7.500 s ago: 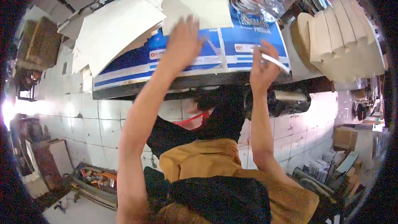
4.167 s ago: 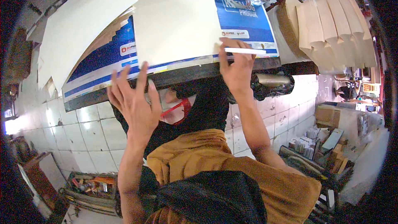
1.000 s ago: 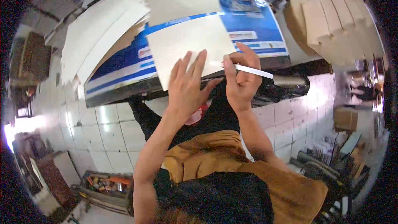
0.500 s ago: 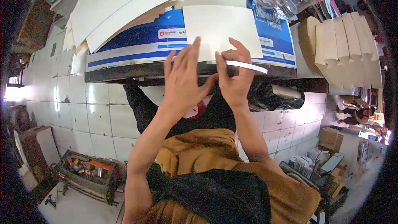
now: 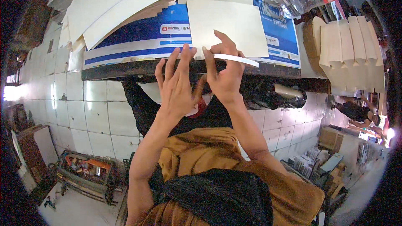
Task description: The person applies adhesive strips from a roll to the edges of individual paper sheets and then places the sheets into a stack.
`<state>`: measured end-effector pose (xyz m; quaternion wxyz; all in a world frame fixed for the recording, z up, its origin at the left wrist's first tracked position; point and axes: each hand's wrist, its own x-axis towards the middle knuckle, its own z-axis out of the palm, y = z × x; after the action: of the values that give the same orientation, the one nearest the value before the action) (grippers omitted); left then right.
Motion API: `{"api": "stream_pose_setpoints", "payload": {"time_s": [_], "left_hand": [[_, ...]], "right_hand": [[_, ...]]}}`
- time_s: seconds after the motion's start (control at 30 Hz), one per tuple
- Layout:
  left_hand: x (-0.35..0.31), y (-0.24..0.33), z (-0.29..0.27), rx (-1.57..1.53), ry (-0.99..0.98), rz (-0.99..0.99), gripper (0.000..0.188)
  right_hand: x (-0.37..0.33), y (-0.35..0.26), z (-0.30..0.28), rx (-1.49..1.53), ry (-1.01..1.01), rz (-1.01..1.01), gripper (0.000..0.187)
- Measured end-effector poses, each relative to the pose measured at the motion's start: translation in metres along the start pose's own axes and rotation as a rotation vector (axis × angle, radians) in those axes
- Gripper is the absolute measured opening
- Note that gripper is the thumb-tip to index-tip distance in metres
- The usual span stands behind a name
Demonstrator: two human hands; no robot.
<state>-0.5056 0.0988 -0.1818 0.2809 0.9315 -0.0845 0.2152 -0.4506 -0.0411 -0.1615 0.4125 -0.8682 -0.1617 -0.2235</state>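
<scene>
Blue-covered tabletop (image 5: 138, 39): one small card (image 5: 230, 23), left grip (image 5: 175, 87) wide, right grip (image 5: 226, 79) tight on one white strip (image 5: 243, 60)

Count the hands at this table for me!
2: the left hand, fingers spread near the small cream sheet's near left corner, and the right hand, holding a white strip. Neither is hidden.

Right grip (image 5: 227, 75) farther left along cream sheet (image 5: 234, 23)
</scene>
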Motion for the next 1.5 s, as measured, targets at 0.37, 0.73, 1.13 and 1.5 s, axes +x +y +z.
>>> {"api": "stream_pose_setpoints", "payload": {"time_s": [0.37,0.73,1.13,1.5], "left_hand": [[0.000,-0.005,0.004,0.005,0.014,0.022,0.069],[0.002,-0.001,0.004,0.127,-0.025,0.045,0.051],[0.004,0.000,0.010,0.117,0.068,0.019,0.041],[0.005,0.003,0.008,0.111,0.016,0.022,0.046]], "right_hand": [[-0.001,0.000,-0.002,-0.114,-0.017,0.034,0.044],[0.004,-0.002,-0.014,-0.138,-0.051,0.058,0.037],[0.016,0.073,-0.115,0.152,0.274,0.397,0.031],[0.001,0.104,-0.105,-0.417,0.184,0.053,0.020]]}}
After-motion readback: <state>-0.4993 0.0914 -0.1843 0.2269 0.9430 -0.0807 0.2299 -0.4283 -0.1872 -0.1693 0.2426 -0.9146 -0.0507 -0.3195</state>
